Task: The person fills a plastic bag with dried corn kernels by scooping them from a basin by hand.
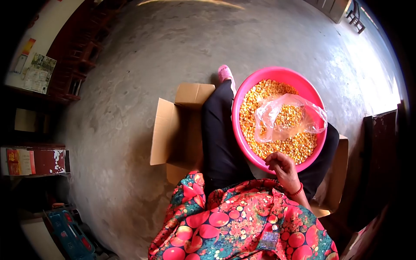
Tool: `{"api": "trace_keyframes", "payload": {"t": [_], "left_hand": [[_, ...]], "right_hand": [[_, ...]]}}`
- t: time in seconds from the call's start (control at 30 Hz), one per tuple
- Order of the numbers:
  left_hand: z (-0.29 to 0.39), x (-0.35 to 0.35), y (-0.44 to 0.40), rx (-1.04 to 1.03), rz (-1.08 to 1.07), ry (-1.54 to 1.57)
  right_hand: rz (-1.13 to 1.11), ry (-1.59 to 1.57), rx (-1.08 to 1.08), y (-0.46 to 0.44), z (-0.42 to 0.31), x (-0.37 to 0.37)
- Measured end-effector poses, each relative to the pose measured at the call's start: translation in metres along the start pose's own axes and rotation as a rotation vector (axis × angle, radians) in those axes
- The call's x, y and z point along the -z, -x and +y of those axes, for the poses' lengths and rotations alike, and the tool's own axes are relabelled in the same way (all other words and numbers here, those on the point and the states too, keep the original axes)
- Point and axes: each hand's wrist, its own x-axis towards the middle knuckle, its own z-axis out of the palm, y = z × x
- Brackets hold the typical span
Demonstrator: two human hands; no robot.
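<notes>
A pink basin (308,86) rests on my lap, with yellow-orange corn kernels (249,117) in it. On top of the kernels lies a clear plastic bag (273,117), its opening spread toward the right rim. My right hand (281,167), with a red band at the wrist, is over the basin's near rim, fingers curled together at the edge of the kernels. Whatever may be between those fingers is too small to make out. My left hand is not visible; the left sleeve reaches down toward the cardboard box at my left.
An open cardboard box (167,130) stands on the floor left of my legs. Another cardboard box (336,177) is at my right. Stacked wooden stools (82,56) line the left wall, and a teal case (69,234) sits at the lower left.
</notes>
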Motion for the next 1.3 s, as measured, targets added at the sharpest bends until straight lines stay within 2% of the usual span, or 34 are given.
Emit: {"api": "trace_keyframes", "payload": {"t": [0.17, 0.23, 0.33, 0.37, 0.4, 0.47, 0.53, 0.57, 0.63, 0.7, 0.77, 0.87, 0.9, 0.97, 1.0, 1.07, 1.1, 1.13, 1.17, 1.2, 1.27, 1.3], "left_hand": [[0.031, 0.003, 0.003, 0.036, 0.006, -0.070], [0.037, 0.023, 0.006, 0.030, 0.132, -0.110], [0.019, 0.082, 0.022, -0.130, 0.538, -0.348], [0.047, 0.117, 0.040, 0.061, 0.502, -0.568], [0.043, 0.135, 0.048, 0.183, 0.548, -0.655], [0.014, 0.158, 0.060, 0.357, 0.601, -0.644], [-0.006, 0.161, 0.069, 0.462, 0.512, -0.717], [-0.012, 0.159, 0.067, 0.452, 0.506, -0.715], [-0.019, 0.151, 0.058, 0.753, 0.382, -0.565], [-0.062, 0.139, 0.041, 0.747, 0.355, -0.494], [-0.066, 0.139, 0.027, 0.810, 0.286, -0.390], [-0.099, 0.137, 0.016, 0.804, 0.213, -0.319], [-0.098, 0.137, 0.012, 0.800, 0.265, -0.026], [-0.097, 0.141, 0.007, 0.666, 0.275, 0.165], [-0.105, 0.142, 0.008, 0.544, 0.247, 0.065], [-0.143, 0.139, 0.000, 0.444, 0.332, 0.203], [-0.175, 0.138, -0.003, 0.388, 0.348, 0.183], [-0.154, 0.145, -0.001, 0.339, 0.367, 0.165], [-0.134, 0.159, 0.006, 0.431, 0.273, 0.150], [-0.139, 0.155, 0.007, 0.433, 0.275, 0.152], [-0.145, 0.152, 0.003, 0.427, 0.373, -0.223], [-0.133, 0.155, 0.000, 0.422, 0.376, -0.224]], "right_hand": [[0.039, -0.022, -0.017, 0.003, 0.007, 0.002], [0.016, 0.014, 0.004, 0.005, 0.011, 0.004], [0.025, 0.015, 0.030, 0.006, 0.010, 0.003], [0.033, 0.005, 0.006, 0.007, 0.010, 0.005], [0.039, -0.010, -0.022, 0.008, 0.011, 0.006], [0.061, -0.061, -0.060, 0.007, 0.009, 0.006], [0.060, -0.035, -0.073, 0.005, 0.007, 0.006], [0.070, -0.033, -0.076, 0.004, 0.005, 0.004], [0.052, -0.028, -0.056, 0.004, 0.000, 0.000], [0.056, 0.021, -0.058, 0.004, -0.002, -0.001], [0.073, 0.041, -0.071, 0.002, 0.003, -0.002], [0.117, 0.019, -0.115, 0.002, -0.004, -0.004], [0.126, 0.041, -0.084, 0.000, -0.007, -0.005], [0.086, 0.106, -0.089, -0.002, -0.009, -0.002], [0.068, 0.104, -0.109, -0.002, -0.008, -0.001], [0.078, 0.121, -0.128, 0.000, -0.010, 0.000], [0.071, 0.141, -0.150, 0.002, -0.011, 0.003], [0.057, 0.162, -0.171, 0.002, -0.009, 0.006], [0.056, 0.167, -0.174, 0.001, -0.007, 0.009], [0.078, 0.167, -0.150, 0.000, -0.004, 0.011], [0.103, 0.165, -0.115, -0.005, -0.005, 0.019], [0.107, 0.160, -0.084, -0.007, -0.007, 0.024]]}}
